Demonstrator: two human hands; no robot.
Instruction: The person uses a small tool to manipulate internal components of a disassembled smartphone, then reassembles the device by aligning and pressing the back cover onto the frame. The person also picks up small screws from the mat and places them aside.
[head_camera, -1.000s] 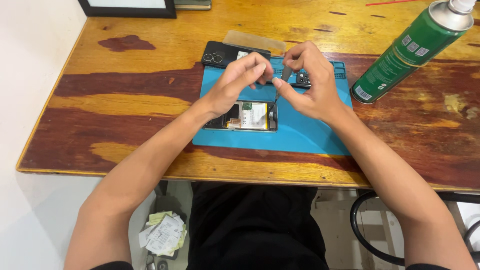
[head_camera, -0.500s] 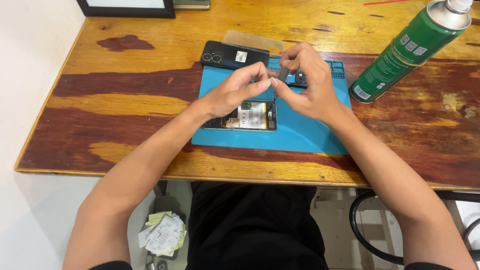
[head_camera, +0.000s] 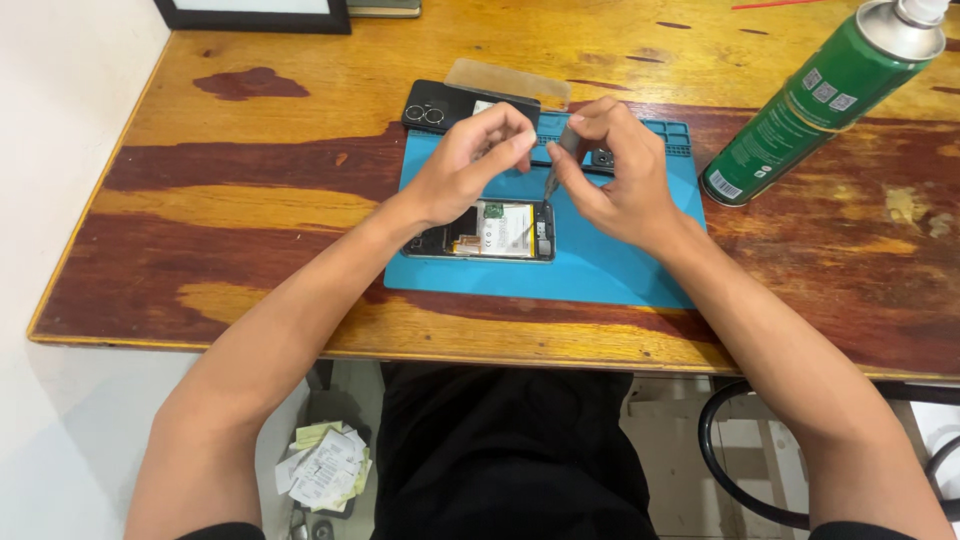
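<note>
**Opened phone worked on with a slim tool over the blue mat**

A slim grey metal tool (head_camera: 553, 172) is pinched in the right hand (head_camera: 612, 172), its tip aimed down at the opened black smartphone with exposed battery and board (head_camera: 492, 230), which lies on the blue silicone work mat (head_camera: 620, 262). The left hand (head_camera: 468, 165) is curled just above the phone; whether anything is gripped cannot be told. The step appears to be work on an internal part; fine, steady tip placement is called for next. A black back cover (head_camera: 440, 107) lies beside the mat, and a green spray can (head_camera: 820, 100) leans at the right.
</note>
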